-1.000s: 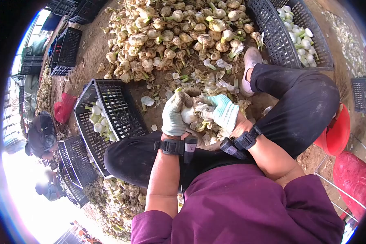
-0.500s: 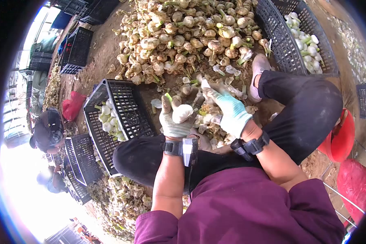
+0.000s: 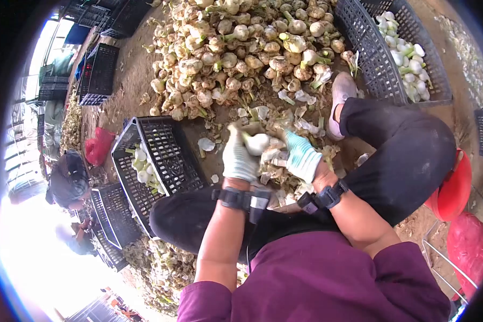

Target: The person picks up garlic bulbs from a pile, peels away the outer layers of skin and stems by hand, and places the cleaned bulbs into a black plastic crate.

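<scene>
Left hand [image 3: 238, 156], in a striped glove, is holding a white bulb [image 3: 257, 144] by its stem side, fingers partly closing on it. Right hand [image 3: 301, 154] is bending its fingers just beside the bulb's other end, blurring, so can't tell if they're gripping. Bulb is sitting between both hands above loose skins [image 3: 276, 170], with the bulb pile [image 3: 241, 59] lying beyond and crates [image 3: 169, 150] standing at both sides.

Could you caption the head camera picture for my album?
Gloved hands around a white bulb, before a heap of unpeeled bulbs.
</scene>
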Available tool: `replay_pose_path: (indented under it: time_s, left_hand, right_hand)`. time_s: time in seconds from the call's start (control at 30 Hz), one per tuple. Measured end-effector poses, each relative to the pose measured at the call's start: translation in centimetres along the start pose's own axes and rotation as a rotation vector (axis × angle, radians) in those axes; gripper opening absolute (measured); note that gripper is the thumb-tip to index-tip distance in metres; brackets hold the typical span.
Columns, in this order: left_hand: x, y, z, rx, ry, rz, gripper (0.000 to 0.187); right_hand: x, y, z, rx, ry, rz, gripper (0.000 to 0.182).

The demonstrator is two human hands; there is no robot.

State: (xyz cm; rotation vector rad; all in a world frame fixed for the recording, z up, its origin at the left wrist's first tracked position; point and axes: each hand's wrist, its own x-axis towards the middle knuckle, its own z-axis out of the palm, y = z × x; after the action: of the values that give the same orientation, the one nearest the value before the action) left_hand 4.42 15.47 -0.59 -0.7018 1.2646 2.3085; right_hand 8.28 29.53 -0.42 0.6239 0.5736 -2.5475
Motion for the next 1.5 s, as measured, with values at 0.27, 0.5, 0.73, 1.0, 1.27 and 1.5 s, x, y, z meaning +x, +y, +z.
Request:
replay_pose_path:
  time_s: [0.27, 0.5, 0.73, 1.0, 1.27, 1.5]
  left_hand:
    - [6.0, -0.3, 3.2, 0.753, -0.024, 0.289, 0.03]
    - [18.8, 3.5, -0.1, 1.715, 0.557, 0.429, 0.067]
    - [22.8, 4.8, -0.2, 1.168, 0.712, -0.065, 0.041]
    - [6.8, 3.9, 3.0, 0.643, -0.257, -0.045, 0.051]
    - [-1.9, 0.0, 3.6, 1.425, -0.184, 0.516, 0.053]
    - [-4.3, 0.2, 1.3, 0.89, -0.182, 0.274, 0.046]
  right_hand:
    - [-1.5, -10.5, -1.6, 0.331, -0.327, -0.673, 0.043]
    - [-0.1, -8.8, -0.6, 0.159, 0.162, -0.538, 0.022]
    - [1.9, -6.5, -1.9, -0.782, 0.583, -0.42, 0.021]
    - [3.5, -3.5, -3.1, -0.821, 0.394, -0.297, 0.026]
    - [2.2, -1.1, -4.2, -0.961, 0.141, -0.345, 0.024]
    - [-1.7, -0.9, -2.4, -2.219, -0.092, -0.897, 0.02]
